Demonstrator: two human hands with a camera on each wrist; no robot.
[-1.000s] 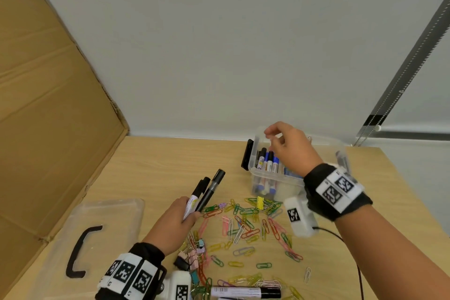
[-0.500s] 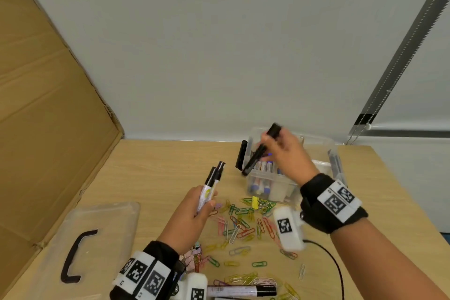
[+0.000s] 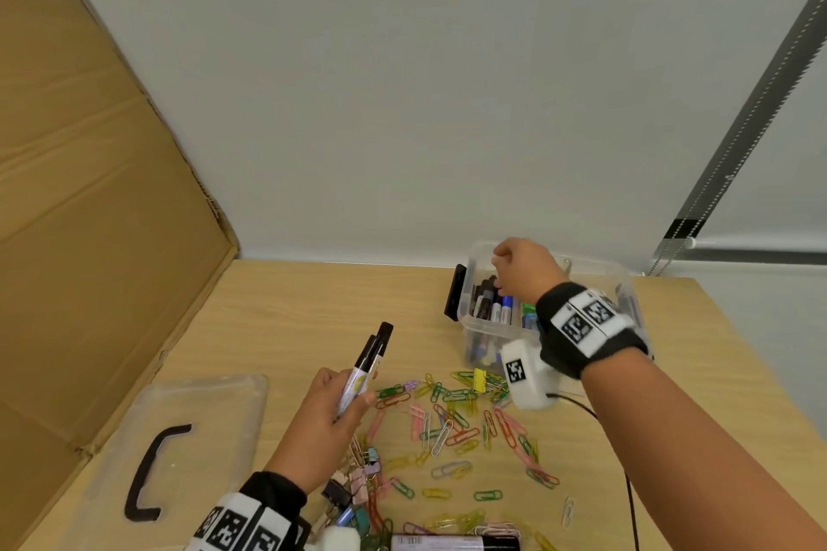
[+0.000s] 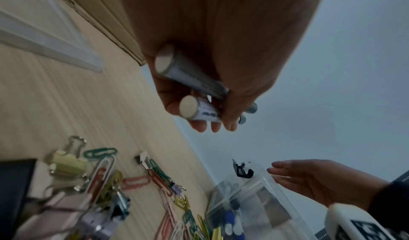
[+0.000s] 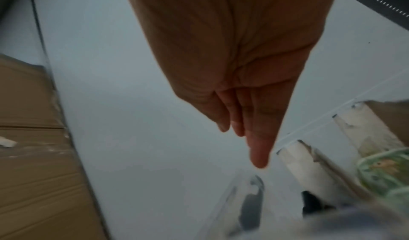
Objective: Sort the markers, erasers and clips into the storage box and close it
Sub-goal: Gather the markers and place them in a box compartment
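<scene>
My left hand (image 3: 355, 394) grips two black-capped white markers (image 3: 369, 356) above the table, their caps pointing up and away; their flat ends (image 4: 188, 106) face the left wrist camera. My right hand (image 3: 514, 266) hovers over the clear storage box (image 3: 481, 333) with straight fingers (image 5: 257, 149) and nothing in it. Several markers (image 3: 492, 304) lie inside the box. Coloured paper clips (image 3: 452, 416) are scattered on the table between my hands, and binder clips (image 3: 358, 476) lie under my left wrist.
The clear lid (image 3: 215, 398) with its black handle (image 3: 152, 470) lies at the left front, beside a leaning cardboard sheet (image 3: 89, 237). Another black-capped marker (image 3: 452, 544) lies at the front edge. A black cable (image 3: 626, 483) runs under my right arm. The wall stands just behind the box.
Half a second ago my right hand held a black marker over the box; now that hand is empty and lower over the box. My left hand has barely moved.
</scene>
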